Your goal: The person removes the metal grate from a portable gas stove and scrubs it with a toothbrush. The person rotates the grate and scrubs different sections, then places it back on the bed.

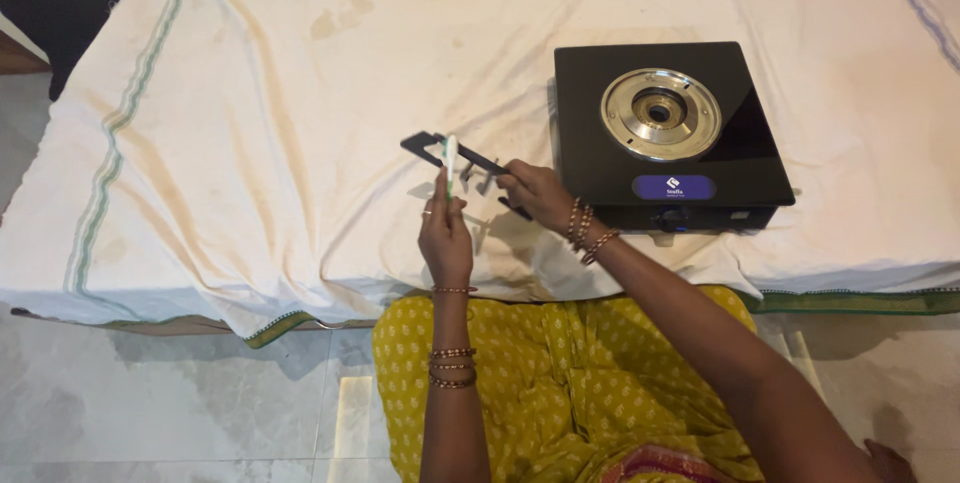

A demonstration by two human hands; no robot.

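On the counter (pixel 250 143), a single-burner stove (pixel 668 133) stands to the right. The pan support (pixel 455 155) is left of the stove, over the counter, with the toothbrush (pixel 450 161) touching it, both in the hands.

Bare-armed person in yellow white-dotted dress, beaded bangles on both wrists, ring on left hand (pixel 446 233).

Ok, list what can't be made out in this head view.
- Toothbrush bristles: too small to see, and whether they touch the black pan support.
- Pan support's right end: covered by the right hand.
- Left hand fingers: seen from the back, so the grip is hidden.
- Stove knob: at the front edge, mostly out of sight.
- Dark object at top left: cut by the frame.
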